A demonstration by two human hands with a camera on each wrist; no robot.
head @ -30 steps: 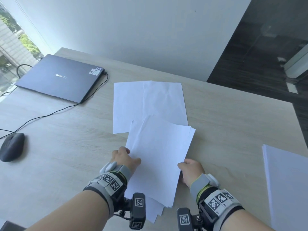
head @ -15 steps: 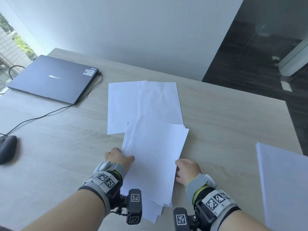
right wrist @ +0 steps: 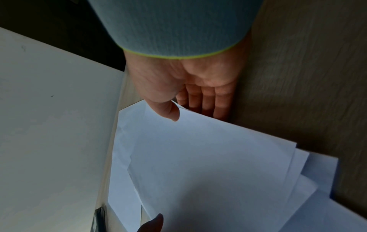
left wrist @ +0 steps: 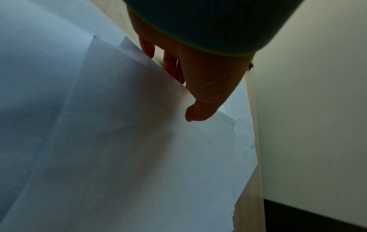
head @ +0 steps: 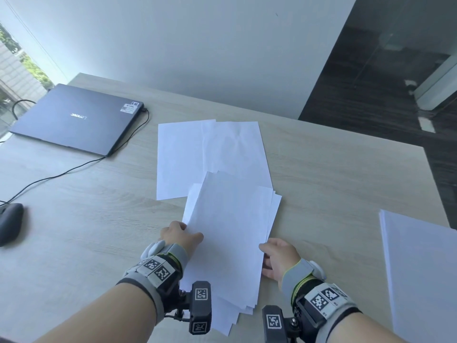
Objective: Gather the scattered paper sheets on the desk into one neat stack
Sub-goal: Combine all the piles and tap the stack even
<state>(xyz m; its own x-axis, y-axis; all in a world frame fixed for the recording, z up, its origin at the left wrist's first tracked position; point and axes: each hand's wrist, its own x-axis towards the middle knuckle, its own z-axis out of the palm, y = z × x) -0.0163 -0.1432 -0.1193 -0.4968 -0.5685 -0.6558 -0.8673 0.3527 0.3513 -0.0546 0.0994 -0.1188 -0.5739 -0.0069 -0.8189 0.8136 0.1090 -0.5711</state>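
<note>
A loose bundle of several white sheets point(head: 230, 238) lies fanned on the wooden desk point(head: 86, 219), its near corners uneven. My left hand point(head: 181, 235) pinches its left edge, thumb point(left wrist: 198, 109) on top and fingers underneath. My right hand point(head: 277, 256) pinches the right edge, thumb point(right wrist: 168, 109) on top and fingers point(right wrist: 206, 100) under the paper. Beyond the bundle two more sheets lie flat and overlapping: a left sheet point(head: 180, 157) and a creased right sheet point(head: 235, 147). The bundle's far end covers their near edges.
A separate stack of white paper point(head: 420, 268) sits at the desk's right edge. A closed laptop point(head: 76, 117) is at the far left, with a cable point(head: 61, 174) trailing from it. A dark mouse point(head: 10, 221) lies near the left edge. A wall stands behind the desk.
Only the head view has shifted a little. Both hands keep their hold, and the bundle stays where it was against the two flat sheets.
</note>
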